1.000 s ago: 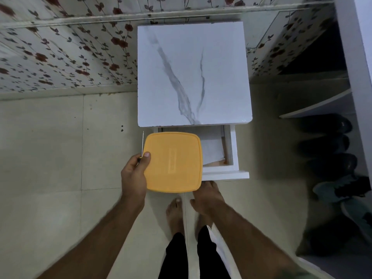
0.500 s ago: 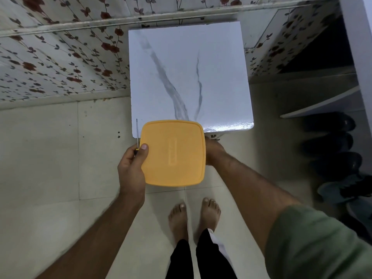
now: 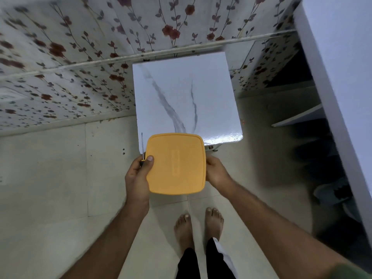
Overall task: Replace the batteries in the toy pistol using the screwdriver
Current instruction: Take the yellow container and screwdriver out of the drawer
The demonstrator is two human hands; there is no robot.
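Note:
I hold a square box with an orange lid [image 3: 175, 163] in front of me, level, over the near edge of a small white marble-topped table [image 3: 185, 99]. My left hand [image 3: 138, 178] grips the box's left side and also pinches a thin screwdriver [image 3: 142, 147], whose metal shaft points up past the lid's corner. My right hand [image 3: 216, 171] clasps the box's right side. The box's contents are hidden under the lid. No toy pistol or batteries are in sight.
The table stands against a flowered wall [image 3: 70, 63]. A white cabinet [image 3: 340, 81] rises on the right, with dark shoes [image 3: 330, 190] on the floor below its shelf. My bare feet [image 3: 198, 224] stand on pale floor tiles just below the box.
My right hand left the drawer, which is now shut, and came up to take the box's right side. The box rose toward the table's edge, and my view tilted up.

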